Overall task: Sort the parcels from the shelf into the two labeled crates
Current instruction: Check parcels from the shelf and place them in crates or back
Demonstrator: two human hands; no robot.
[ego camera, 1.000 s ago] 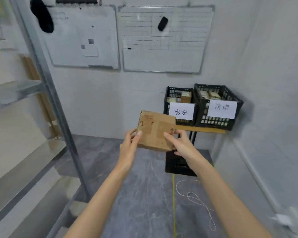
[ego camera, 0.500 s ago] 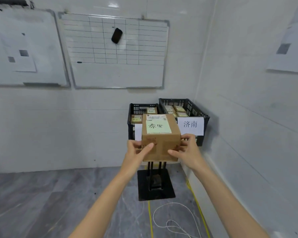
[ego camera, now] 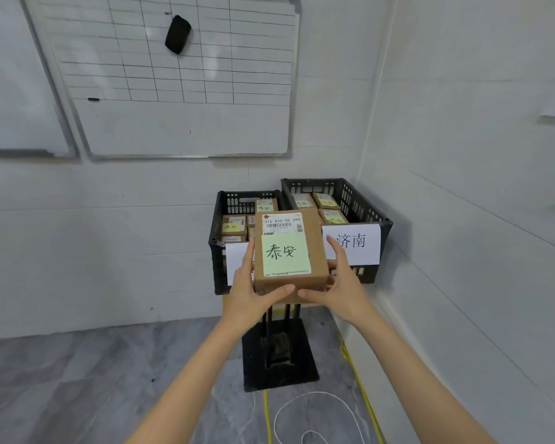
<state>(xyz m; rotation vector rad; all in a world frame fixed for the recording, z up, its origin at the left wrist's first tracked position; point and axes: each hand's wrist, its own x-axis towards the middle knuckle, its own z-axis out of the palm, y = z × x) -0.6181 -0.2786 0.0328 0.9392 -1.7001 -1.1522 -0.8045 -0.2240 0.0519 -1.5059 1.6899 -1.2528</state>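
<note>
A brown cardboard parcel (ego camera: 305, 277) with a pale green handwritten label and a barcode sticker is held up between both hands. My left hand (ego camera: 249, 293) grips its left side and my right hand (ego camera: 340, 290) grips its right side, thumbs along the near edge. Right behind it stand two black plastic crates side by side. The left crate (ego camera: 217, 241) holds several labelled parcels, and its white sign is mostly hidden by the parcel. The right crate (ego camera: 370, 213) carries a white sign with two characters and also holds several parcels.
The crates sit on a black stand (ego camera: 281, 360) in the room's corner. A white wall (ego camera: 478, 219) runs close on the right. White cord (ego camera: 314, 415) and a yellow cable (ego camera: 358, 382) lie on the grey floor. Whiteboards (ego camera: 186, 75) hang on the back wall.
The view swung right, away from the metal shelf, and closed in on the crates. The parcel turned so its green label faces up, and it now sits just in front of the left crate.
</note>
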